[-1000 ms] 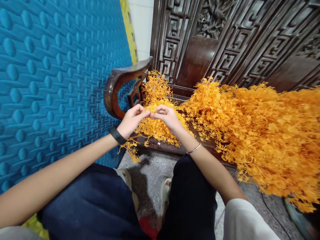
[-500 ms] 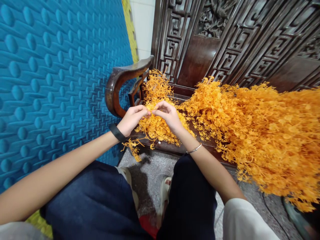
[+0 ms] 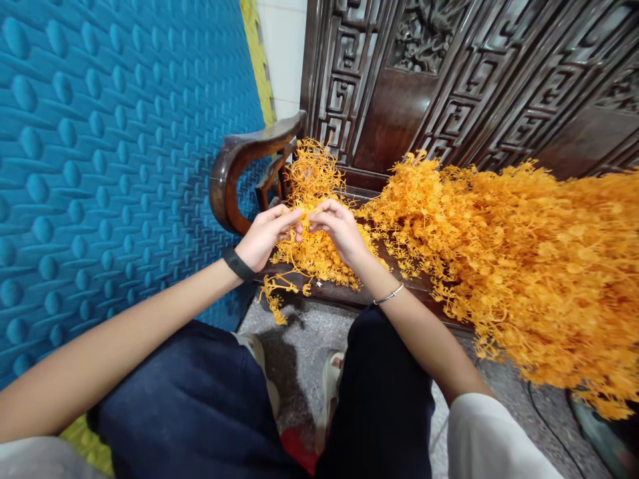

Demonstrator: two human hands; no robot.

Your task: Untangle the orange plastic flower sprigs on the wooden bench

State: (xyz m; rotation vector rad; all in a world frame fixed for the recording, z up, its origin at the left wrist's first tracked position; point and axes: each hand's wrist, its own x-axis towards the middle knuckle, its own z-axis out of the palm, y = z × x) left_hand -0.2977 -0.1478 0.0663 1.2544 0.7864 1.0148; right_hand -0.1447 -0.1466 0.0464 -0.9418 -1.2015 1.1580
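My left hand [image 3: 264, 234] and my right hand [image 3: 335, 227] meet fingertip to fingertip over the seat of a dark carved wooden bench [image 3: 234, 174]. Both pinch a small orange plastic sprig [image 3: 301, 217] between them. Under the hands lies a small heap of the same orange sprigs [image 3: 319, 256], with a few strands hanging off the seat edge. A much larger pile of orange sprigs [image 3: 524, 266] covers the bench to the right. A black band sits on my left wrist, a thin bracelet on my right.
A blue padded wall mat [image 3: 100, 159] stands close on the left. The bench's carved backrest [image 3: 449, 73] rises behind the piles. My knees in dark trousers [image 3: 200, 399] are below, above a speckled grey floor [image 3: 299, 346]. A dark cable [image 3: 544, 419] lies at the lower right.
Both hands have lifted slightly and the fingers have shifted on the sprig; the strands hanging off the seat edge swung a little. The large pile has not moved.
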